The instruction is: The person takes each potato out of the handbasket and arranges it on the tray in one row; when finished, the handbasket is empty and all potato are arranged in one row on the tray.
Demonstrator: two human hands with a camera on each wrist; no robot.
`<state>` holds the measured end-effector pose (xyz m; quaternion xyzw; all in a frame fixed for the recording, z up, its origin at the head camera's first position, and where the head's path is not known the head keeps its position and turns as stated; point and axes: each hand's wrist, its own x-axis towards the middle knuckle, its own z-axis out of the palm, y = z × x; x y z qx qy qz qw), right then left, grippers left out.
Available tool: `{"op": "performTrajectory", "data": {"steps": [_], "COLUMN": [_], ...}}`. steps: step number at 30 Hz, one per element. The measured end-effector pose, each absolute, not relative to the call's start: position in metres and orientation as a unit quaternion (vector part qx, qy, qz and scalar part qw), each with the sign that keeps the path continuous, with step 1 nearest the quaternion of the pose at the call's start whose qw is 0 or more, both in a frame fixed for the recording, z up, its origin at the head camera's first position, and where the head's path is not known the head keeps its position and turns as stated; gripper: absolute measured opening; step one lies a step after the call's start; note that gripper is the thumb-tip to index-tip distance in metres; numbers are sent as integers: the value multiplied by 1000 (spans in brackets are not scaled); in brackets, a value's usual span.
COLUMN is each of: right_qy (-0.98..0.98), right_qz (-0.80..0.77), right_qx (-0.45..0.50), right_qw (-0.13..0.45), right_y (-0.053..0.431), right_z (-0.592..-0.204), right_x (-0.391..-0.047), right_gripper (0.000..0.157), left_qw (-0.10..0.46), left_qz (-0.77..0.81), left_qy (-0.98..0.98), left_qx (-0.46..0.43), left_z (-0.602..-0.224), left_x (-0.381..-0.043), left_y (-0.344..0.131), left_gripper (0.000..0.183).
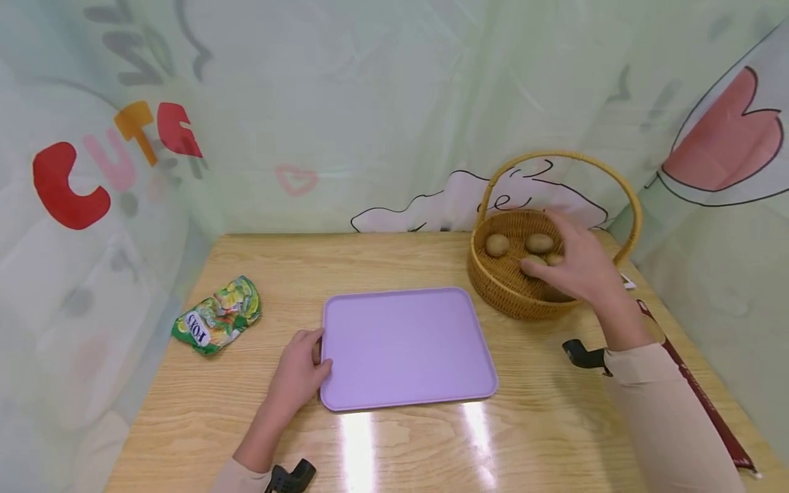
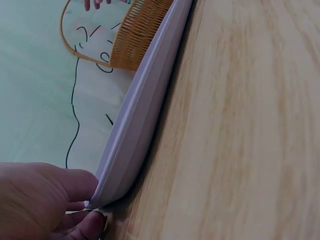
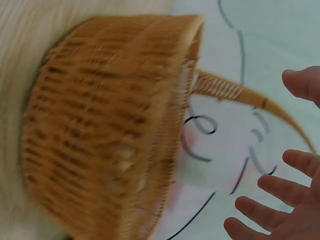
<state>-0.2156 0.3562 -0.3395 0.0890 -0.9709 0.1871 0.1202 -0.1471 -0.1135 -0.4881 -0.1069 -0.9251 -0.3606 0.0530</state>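
Observation:
My left hand (image 1: 297,370) pinches the left rim of a shallow lilac tray (image 1: 407,349), thumb over the edge and fingers under it. In the left wrist view, the tray's side (image 2: 135,135) runs away from that hand along the tabletop. Over a round wicker basket (image 1: 508,291) at the back right hovers my right hand (image 1: 582,267), fingers spread and holding nothing. Inside the basket lie several brown oval fruits (image 1: 497,245) that look like kiwis, partly hidden by the hand. The right wrist view shows the fingers (image 3: 285,192) apart, beyond the basket's rim.
A crumpled green FOX'S candy bag (image 1: 218,315) lies at the left of the wooden table (image 1: 419,445). The basket's tall handle (image 1: 557,154) arches over its opening. A long dark red strip (image 1: 709,397) lies along the right edge. Printed curtains (image 1: 345,103) enclose the back and sides.

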Motion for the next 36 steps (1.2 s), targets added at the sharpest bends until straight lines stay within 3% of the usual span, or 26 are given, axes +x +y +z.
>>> {"op": "performTrajectory", "data": {"steps": [13, 21, 26, 36], "right_qy": [-976, -981, -982, -982], "right_qz": [209, 191, 187, 180], "right_qx": [35, 34, 26, 51], "right_qw": [59, 14, -16, -19], "right_y": [389, 397, 401, 399], "right_z": [-373, -379, -378, -388], "right_x": [-232, -250, -255, -268], "right_gripper": [99, 82, 80, 69], "left_qw": [68, 61, 53, 44], "left_qz": [-372, -368, -368, -371], "left_qy": [-919, -922, -923, -923], "left_qx": [-108, -101, -93, -88], "left_z": [-490, -490, -488, -491], "left_x": [-146, -147, -147, -149], "left_y": [-113, -114, -116, -115], "left_gripper": [49, 48, 49, 50]}}
